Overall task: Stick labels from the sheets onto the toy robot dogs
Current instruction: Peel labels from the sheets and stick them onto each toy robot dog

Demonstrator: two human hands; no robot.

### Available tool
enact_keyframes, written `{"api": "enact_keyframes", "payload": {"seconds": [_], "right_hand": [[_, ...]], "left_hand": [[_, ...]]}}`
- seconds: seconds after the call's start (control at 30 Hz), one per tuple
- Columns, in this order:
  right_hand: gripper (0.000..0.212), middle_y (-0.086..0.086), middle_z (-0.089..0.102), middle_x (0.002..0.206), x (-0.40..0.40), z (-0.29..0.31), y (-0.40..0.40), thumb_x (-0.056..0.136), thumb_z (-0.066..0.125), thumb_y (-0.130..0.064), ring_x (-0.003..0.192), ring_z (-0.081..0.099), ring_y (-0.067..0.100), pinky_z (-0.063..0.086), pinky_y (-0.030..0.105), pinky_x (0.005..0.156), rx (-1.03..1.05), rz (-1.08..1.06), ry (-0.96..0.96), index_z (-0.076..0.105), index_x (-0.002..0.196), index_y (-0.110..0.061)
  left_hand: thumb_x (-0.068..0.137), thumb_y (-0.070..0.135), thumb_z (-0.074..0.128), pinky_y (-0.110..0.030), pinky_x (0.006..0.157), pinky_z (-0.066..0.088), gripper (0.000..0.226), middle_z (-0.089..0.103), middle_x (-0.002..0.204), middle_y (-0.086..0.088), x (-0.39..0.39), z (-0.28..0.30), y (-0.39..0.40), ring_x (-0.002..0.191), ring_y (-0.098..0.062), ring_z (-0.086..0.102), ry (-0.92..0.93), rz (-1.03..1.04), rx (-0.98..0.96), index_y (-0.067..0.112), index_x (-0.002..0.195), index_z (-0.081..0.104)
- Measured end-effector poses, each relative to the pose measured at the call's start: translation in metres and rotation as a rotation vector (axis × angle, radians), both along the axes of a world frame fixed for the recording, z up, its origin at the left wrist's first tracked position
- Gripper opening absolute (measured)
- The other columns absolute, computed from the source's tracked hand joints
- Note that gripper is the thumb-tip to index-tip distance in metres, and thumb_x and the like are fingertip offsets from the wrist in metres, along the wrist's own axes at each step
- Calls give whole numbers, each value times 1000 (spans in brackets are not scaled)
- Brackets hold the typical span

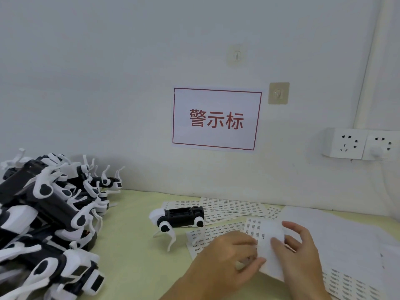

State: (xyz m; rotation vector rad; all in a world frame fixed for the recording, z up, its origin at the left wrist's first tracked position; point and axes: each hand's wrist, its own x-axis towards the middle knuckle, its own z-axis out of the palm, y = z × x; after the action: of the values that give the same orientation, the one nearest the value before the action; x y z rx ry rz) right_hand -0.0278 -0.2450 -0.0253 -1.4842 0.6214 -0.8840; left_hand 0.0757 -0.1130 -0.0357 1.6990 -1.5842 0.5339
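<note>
Yellow-green covers the table [134, 245], which sits against a pale wall.

Head view: both hands are low and to the right, near the camera. The left hand [229, 254] has its fingers curled onto a label sheet [268, 234], pinching at its near left edge. The right hand [300, 254] holds the same sheet from the right, with the thumb on top and the fingers curled round its far edge. Most of that sheet looks bare white, with small labels left along its far left part.

One toy robot dog [178, 219], black with white legs, stands just left of the hands, partly on top of more label sheets [233, 207] spread flat on the table. A big pile of robot dogs [47, 215] lies at the left side, heaped on each other. Plain white paper [337, 239] lies to the right of the hands.

On the wall hangs a white sign [216, 119] with red writing and a red border. White power sockets [359, 144] sit on the wall at the far right.
</note>
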Motion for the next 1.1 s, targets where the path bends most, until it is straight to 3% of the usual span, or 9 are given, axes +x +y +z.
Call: {"api": "enact_keyframes", "payload": {"seconds": [0.17,0.3,0.37,0.53,0.6,0.73,0.87,1.0,1.1], "right_hand": [[42,-11,76,77,-1,2,5,90,65,-1,66,71,11,54,38,69,-86,39,36,46,106,-36],[46,-5,77,81,-3,3,8,91,63,0,70,72,14,55,37,71,-144,133,44,42,112,-35],[48,-4,77,82,-3,3,9,90,63,2,71,73,16,55,37,72,-156,172,49,42,113,-34],[46,-4,77,82,-2,3,8,90,66,-3,73,73,13,54,25,63,-103,215,72,42,114,-34],[38,-1,77,80,-1,3,7,91,67,-11,72,74,15,55,30,66,-89,216,100,46,114,-33],[11,-3,78,82,-1,4,8,93,65,-16,76,74,12,53,23,64,-139,307,136,70,101,-21],[12,-5,78,83,-2,3,7,91,67,-14,75,74,11,53,17,59,-182,305,134,77,91,-21],[13,-6,77,81,-2,1,5,91,67,-14,73,74,10,54,17,57,-209,275,116,77,89,-23],[16,-5,77,80,-2,0,5,91,67,-12,73,74,10,54,17,56,-202,267,83,77,89,-23]], "left_hand": [[92,36,66,-14,78,48,10,53,103,17,-3,11,-3,100,-1,54,516,107,-73,35,101,61],[90,25,71,-26,70,57,31,66,97,1,-4,13,-7,89,-12,67,990,129,-50,34,106,46],[91,14,69,-28,68,58,37,74,92,1,-6,12,-8,81,-14,71,1093,62,-69,32,109,42],[95,9,65,-37,65,61,39,77,96,3,-7,10,-6,82,-22,74,1139,-17,-186,39,104,42],[95,10,66,-40,63,61,35,77,97,-1,-5,9,-6,82,-26,74,1154,-19,-229,37,101,45],[94,9,67,-41,60,58,30,76,90,-9,-3,8,-6,76,-24,73,1138,-5,-286,34,88,52],[92,12,70,-39,65,54,22,68,79,-22,-4,5,-7,69,-21,63,1058,11,-242,29,81,62],[92,18,70,-23,66,52,12,69,75,1,-6,5,-8,72,-6,62,983,25,-200,25,82,68],[93,21,69,-22,72,54,12,67,89,17,-8,4,-8,84,-1,61,877,62,-150,30,85,68]]}}
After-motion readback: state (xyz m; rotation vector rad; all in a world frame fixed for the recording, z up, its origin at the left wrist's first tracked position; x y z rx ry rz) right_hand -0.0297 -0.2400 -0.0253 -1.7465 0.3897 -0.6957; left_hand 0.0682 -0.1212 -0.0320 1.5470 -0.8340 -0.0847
